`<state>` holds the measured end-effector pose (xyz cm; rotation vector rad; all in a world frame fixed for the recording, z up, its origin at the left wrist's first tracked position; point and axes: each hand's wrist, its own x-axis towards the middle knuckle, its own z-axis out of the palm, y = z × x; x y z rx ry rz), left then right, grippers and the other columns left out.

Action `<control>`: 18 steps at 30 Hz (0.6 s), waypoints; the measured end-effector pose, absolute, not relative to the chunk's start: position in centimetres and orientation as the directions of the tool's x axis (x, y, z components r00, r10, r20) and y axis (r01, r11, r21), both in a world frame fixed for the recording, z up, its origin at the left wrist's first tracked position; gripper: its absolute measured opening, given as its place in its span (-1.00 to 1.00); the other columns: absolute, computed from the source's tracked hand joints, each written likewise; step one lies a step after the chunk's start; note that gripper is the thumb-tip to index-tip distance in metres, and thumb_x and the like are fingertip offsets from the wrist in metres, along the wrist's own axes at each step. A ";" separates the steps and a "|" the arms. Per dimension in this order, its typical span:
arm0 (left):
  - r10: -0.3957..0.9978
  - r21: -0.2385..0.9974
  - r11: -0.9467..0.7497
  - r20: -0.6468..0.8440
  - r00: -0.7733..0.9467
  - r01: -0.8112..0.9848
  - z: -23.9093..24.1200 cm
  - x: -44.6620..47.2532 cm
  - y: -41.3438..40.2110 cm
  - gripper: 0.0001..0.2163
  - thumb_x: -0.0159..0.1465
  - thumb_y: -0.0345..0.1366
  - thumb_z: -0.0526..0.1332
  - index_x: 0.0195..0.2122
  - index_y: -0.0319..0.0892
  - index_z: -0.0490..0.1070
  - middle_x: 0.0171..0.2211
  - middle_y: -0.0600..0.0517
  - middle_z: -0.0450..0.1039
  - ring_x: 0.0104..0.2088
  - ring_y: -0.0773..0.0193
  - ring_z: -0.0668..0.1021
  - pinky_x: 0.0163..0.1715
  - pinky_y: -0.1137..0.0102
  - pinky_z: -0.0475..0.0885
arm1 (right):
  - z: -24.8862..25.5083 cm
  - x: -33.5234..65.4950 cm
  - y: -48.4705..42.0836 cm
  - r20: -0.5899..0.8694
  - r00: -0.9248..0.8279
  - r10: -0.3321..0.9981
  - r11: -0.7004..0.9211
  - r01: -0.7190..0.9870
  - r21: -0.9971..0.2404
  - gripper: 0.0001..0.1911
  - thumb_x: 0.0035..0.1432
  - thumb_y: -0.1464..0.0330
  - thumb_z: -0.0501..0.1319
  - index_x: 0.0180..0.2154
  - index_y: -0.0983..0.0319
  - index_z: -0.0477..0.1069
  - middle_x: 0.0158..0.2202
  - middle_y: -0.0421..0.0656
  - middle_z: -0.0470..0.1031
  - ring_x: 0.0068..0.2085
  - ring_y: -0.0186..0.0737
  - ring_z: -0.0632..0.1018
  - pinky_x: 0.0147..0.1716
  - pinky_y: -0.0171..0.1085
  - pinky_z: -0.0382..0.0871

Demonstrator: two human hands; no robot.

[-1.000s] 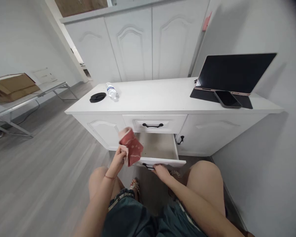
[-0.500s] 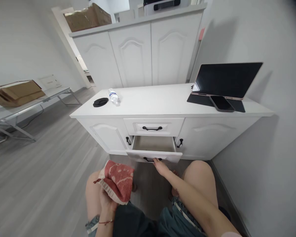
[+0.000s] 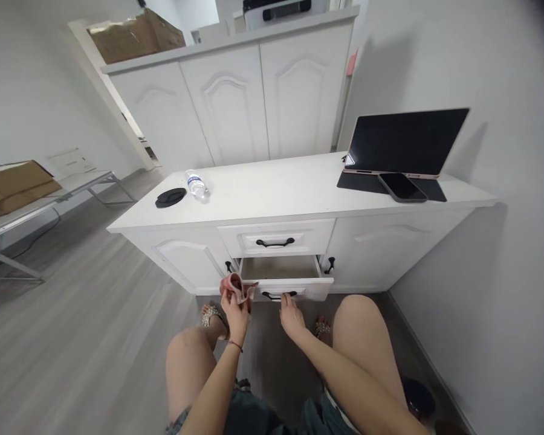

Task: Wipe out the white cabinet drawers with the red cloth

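Observation:
My left hand [image 3: 236, 314] is closed around a bunched red and cream cloth [image 3: 234, 286], at the left end of the lower drawer's front. Whether the cloth touches the drawer [image 3: 308, 291] I cannot tell. That drawer is pulled partway out of the white cabinet, and the visible part of its inside shows a bare bottom. With its fingers hooked on the right part of the black drawer handle [image 3: 272, 296], my right hand [image 3: 292, 315] stays low in front of the drawer. Above it, the upper drawer [image 3: 249, 237] is closed.
On the cabinet top [image 3: 263, 187] lie a clear plastic bottle [image 3: 196, 185], a flat black object [image 3: 170, 197], a tablet-like screen [image 3: 405, 142] and a phone [image 3: 402, 187]. A cardboard box [image 3: 20, 184] rests on a side table at left. My knees flank the drawer.
My left hand has carried the cloth forward and right, from above my left knee to the drawer front. The cloth is more bunched. My right hand remains at the handle; the view shifted slightly.

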<state>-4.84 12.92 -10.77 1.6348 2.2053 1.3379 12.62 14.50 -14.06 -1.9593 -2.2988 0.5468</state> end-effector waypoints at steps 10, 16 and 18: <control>0.934 0.180 -0.075 0.356 0.006 0.981 -12.4 -4.0 14.4 -0.75 0.26 -0.44 0.01 -0.11 -0.19 0.41 0.33 -0.18 -0.10 0.30 -0.14 -0.26 0.16 -0.22 -0.13 | -14.5 13.0 13.3 -0.139 -0.155 0.978 0.119 0.964 -0.239 -0.30 0.08 0.68 -0.16 0.25 0.23 0.06 0.27 -0.01 0.10 0.11 -0.09 0.34 -0.10 -0.20 0.41; 0.934 0.098 -0.259 0.277 0.224 0.961 -10.9 -1.5 15.2 -0.74 0.24 -0.47 0.01 -0.14 -0.13 0.42 0.32 -0.04 -0.05 0.31 -0.13 -0.22 0.15 -0.28 -0.19 | -14.4 13.0 12.7 -0.161 -0.174 0.972 0.128 0.956 -0.263 -0.30 0.06 0.67 -0.13 0.25 0.24 0.04 0.31 0.03 0.00 0.03 -0.07 0.42 -0.17 -0.16 0.46; 0.918 0.093 -0.331 0.263 0.297 0.939 -10.3 -0.4 15.6 -0.75 0.24 -0.47 0.02 -0.16 -0.10 0.42 0.32 0.01 -0.04 0.31 -0.11 -0.18 0.16 -0.26 -0.20 | -14.3 13.2 12.6 -0.188 -0.182 0.965 0.125 0.951 -0.281 -0.33 0.07 0.66 -0.13 0.23 0.25 0.10 0.28 0.05 0.06 0.00 -0.05 0.44 -0.16 -0.14 0.45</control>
